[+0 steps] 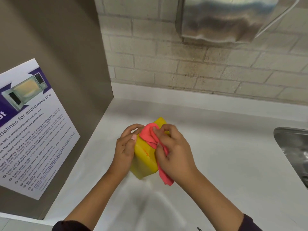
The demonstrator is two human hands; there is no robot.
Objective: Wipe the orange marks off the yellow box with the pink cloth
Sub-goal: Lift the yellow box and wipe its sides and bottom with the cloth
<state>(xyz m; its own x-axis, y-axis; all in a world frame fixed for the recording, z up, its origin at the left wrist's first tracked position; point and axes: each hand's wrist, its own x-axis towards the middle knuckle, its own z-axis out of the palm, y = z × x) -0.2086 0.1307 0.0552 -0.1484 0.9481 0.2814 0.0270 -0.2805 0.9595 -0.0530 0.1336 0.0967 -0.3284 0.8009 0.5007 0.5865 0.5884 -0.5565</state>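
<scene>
Gripping the left side of the yellow box (144, 161), the left hand (125, 151) steadies it on the white counter (225, 164). The right hand (173, 154) is closed around the pink cloth (150, 135), pressing it on the box's top; one end hangs down past the box's right edge. An orange mark (146, 153) shows just below the cloth. A steel sink (293, 147) lies at right.
</scene>
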